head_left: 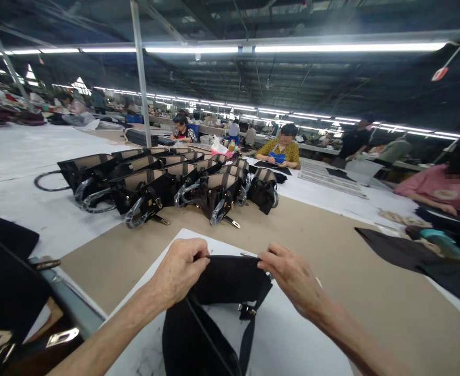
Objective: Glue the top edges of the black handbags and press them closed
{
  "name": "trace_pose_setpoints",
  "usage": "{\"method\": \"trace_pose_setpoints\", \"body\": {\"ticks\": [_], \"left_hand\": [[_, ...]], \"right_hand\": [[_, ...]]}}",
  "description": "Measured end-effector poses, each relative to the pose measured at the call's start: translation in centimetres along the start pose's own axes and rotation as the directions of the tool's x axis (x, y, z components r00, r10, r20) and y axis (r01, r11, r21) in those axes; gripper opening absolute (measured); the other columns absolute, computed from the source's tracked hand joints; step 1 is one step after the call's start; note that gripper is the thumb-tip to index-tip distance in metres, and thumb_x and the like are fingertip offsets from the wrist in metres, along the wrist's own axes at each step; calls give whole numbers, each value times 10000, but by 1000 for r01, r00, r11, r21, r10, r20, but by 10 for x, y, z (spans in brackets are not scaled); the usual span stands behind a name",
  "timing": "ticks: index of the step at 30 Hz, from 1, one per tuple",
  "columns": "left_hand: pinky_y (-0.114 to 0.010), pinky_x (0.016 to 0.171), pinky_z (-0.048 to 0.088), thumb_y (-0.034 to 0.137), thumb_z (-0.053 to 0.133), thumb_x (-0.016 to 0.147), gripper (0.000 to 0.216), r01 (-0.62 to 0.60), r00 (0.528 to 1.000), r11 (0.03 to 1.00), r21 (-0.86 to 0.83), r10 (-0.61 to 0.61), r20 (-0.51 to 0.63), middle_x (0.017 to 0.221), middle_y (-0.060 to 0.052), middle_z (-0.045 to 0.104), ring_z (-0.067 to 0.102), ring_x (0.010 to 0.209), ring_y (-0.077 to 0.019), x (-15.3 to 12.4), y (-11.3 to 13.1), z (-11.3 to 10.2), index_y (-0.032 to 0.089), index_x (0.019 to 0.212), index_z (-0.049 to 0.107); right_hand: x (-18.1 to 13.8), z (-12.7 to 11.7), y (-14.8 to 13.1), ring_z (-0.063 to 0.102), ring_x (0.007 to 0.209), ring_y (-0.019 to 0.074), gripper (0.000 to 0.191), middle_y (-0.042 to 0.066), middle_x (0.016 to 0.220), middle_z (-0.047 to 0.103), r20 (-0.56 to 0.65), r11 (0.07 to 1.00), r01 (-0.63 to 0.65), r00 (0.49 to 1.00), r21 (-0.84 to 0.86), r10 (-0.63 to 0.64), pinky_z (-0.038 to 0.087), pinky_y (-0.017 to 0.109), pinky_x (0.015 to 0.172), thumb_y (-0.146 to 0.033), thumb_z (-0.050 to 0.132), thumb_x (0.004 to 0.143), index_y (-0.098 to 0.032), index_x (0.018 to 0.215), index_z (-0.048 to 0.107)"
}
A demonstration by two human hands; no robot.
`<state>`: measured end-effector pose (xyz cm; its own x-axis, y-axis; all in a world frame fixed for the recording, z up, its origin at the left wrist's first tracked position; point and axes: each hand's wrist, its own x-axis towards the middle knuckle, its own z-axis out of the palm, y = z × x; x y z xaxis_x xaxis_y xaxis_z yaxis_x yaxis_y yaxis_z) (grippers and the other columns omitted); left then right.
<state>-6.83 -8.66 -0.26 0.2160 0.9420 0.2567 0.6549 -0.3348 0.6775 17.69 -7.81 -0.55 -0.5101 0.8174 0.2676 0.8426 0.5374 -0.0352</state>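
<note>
A black fabric bag piece [232, 277] hangs between my hands over a white board [296, 334]. My left hand [185, 266] pinches the left end of its top edge, thumb against the curled fingers. At the other end of that edge, my right hand [288, 269] grips the corner. The piece bends round into a loop, with its lower left part resting toward the board. A narrow black strap [248, 337] with a small metal fitting hangs down on its right side.
Several black handbags [144, 183] with plastic-wrapped handles stand beyond the board on brown sheeting [312, 224]. More black bag parts with metal clasps [10, 297] lie at the near left. Dark cloth [394, 250] lies to the right. Co-workers [283, 149] sit across the table.
</note>
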Motion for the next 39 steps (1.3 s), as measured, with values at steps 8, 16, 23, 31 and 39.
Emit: {"method": "trace_pose_setpoints", "body": {"ticks": [8,16,23,31,39], "left_hand": [[-215,592,322,125,489,690,110,-26,999,998,-64,28,38,589,35,526,463,603,-102,-1,-1,-3,152,584,505],[-210,628,326,86,483,666,123,-138,986,985,-100,146,77,639,37,538,466,638,-96,-1,-4,-3,160,589,420],[-216,606,324,59,494,617,174,-140,987,983,-123,147,57,667,53,487,436,649,-102,1,2,-2,183,664,380],[-292,859,381,326,538,786,237,11,990,947,-322,-55,-130,1000,-13,578,514,962,-170,-24,12,-38,222,995,497],[-387,1005,281,369,658,634,741,249,965,968,-39,-251,-69,1295,-111,446,360,1209,-278,-68,23,10,179,1290,372]], "right_hand": [[-22,0,-1,484,672,147,289,-3,704,494,56,984,-40,998,173,31,327,256,606,-229,375,940,-181,684,500],[-13,-20,-36,547,820,227,135,48,874,583,164,991,-130,979,44,121,377,333,718,-282,470,896,-211,880,584],[53,-12,-82,594,716,204,89,48,760,645,359,990,-36,933,135,-15,355,262,595,-212,586,797,-175,869,624],[60,-32,-36,516,527,131,172,2,550,521,410,966,-217,901,141,143,271,220,446,-149,481,741,-169,570,483],[13,-24,-1,474,331,113,218,-14,370,460,563,831,-522,752,191,343,292,187,345,-177,385,717,-183,500,414]]}}
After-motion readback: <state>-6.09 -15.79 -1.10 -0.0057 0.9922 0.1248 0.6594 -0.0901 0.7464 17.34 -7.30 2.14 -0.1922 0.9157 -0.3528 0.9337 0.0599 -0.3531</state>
